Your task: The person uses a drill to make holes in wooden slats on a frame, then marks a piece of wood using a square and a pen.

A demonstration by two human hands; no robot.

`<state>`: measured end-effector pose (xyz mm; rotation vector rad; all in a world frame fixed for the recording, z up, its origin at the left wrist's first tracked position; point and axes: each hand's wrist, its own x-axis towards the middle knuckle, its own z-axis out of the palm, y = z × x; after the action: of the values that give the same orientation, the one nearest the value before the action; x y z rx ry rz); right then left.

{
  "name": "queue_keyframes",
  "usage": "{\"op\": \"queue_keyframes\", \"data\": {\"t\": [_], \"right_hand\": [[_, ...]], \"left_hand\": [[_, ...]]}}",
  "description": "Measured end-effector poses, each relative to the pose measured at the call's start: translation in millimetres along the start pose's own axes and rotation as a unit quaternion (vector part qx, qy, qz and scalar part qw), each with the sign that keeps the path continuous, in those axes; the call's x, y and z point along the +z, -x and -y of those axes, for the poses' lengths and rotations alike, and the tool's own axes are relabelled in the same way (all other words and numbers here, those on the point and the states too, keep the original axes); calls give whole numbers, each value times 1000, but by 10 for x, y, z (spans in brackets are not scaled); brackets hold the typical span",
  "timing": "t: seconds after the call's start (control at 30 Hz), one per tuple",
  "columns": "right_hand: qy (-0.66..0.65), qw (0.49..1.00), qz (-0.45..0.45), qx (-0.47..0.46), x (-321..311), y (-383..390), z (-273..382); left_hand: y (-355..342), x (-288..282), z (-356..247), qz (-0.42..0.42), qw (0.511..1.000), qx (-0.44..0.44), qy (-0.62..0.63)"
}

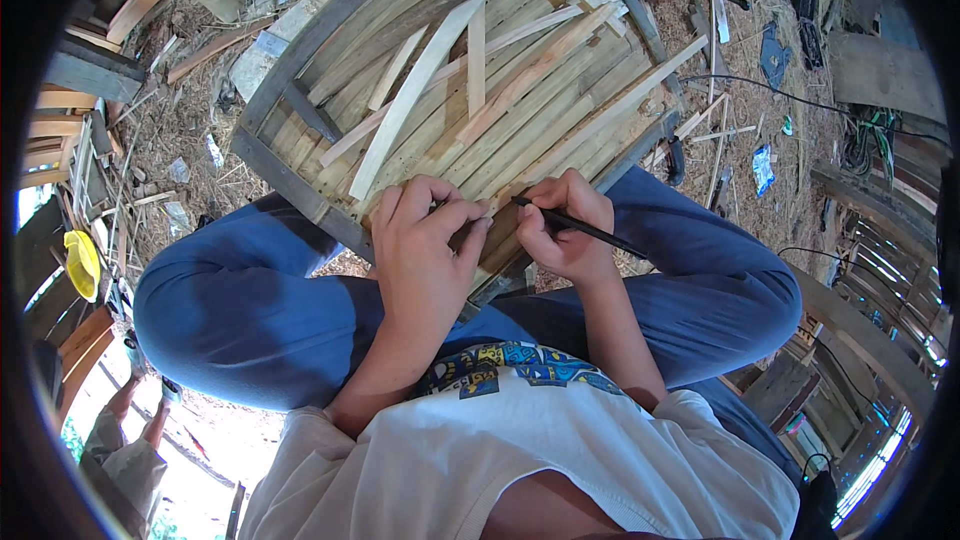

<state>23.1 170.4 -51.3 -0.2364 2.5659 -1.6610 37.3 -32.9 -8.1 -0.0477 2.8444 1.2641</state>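
Note:
My right hand (568,225) grips a thin black pen or pencil (608,236), its tip toward the wood between my hands. Close beside it, my left hand (425,235) is bent with its fingers curled and thumb toward the index finger, at the near side of a framed wooden slat panel (600,90). What the left fingers hold, if anything, is hidden. The panel lies in front of my crossed legs. On it rest several loose wooden strips, among them a pale curved strip (412,100) running away from my left hand and a long straight strip (628,100) at the right.
Wood shavings and scraps cover the ground around the panel. A dark cable (790,88) crosses at the right, near a blue-and-white packet (763,170). A yellow object (82,265) sits at the far left. Another person's legs (140,420) show at lower left.

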Motion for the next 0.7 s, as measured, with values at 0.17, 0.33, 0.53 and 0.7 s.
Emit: {"op": "queue_keyframes", "data": {"t": [0.17, 0.33, 0.53, 0.7], "right_hand": [[-5, 1000, -2, -10, -5, -11, 19], [-19, 1000, -2, 0, 2, 0, 1], [-2, 1000, -3, -8, 5, -15, 30], [-12, 1000, -8, -5, 4, -4, -6]], "left_hand": [[-3, -11, -9, 3, 1000, -3, -4], [-4, -17, -16, 7, 1000, -8, 0], [-1, -10, -7, 4, 1000, -10, 2], [-3, -5, -7, 4, 1000, -6, 0]]}}
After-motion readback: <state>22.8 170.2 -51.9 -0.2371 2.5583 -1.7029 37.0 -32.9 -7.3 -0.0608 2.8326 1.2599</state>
